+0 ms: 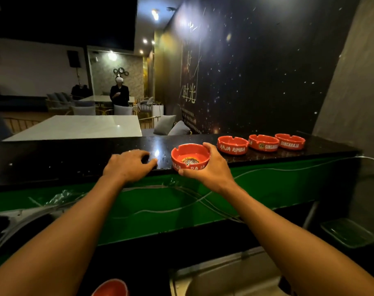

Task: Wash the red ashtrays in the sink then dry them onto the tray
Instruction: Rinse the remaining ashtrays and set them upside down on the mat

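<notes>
While gripped rim-and-wall by right hand [211,167] at desk [53,159] edge, ashtray [190,157]: rigid, likely glazed, breakable, slippery wet. Three more at 2 o'clock. Left hand [128,165] rests loosely curled, empty.

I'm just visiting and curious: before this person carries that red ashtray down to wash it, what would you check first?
1. Grip: right hand curls round the held ashtray: ok.
2. Ashtray level: tilted toward the camera: not ok.
3. Left hand free: rests on the black counter, holding nothing: ok.
4. Three more ashtrays wait on the counter, apart from the held one: ok.
5. Sink free below: mostly hidden: cannot tell.
</notes>
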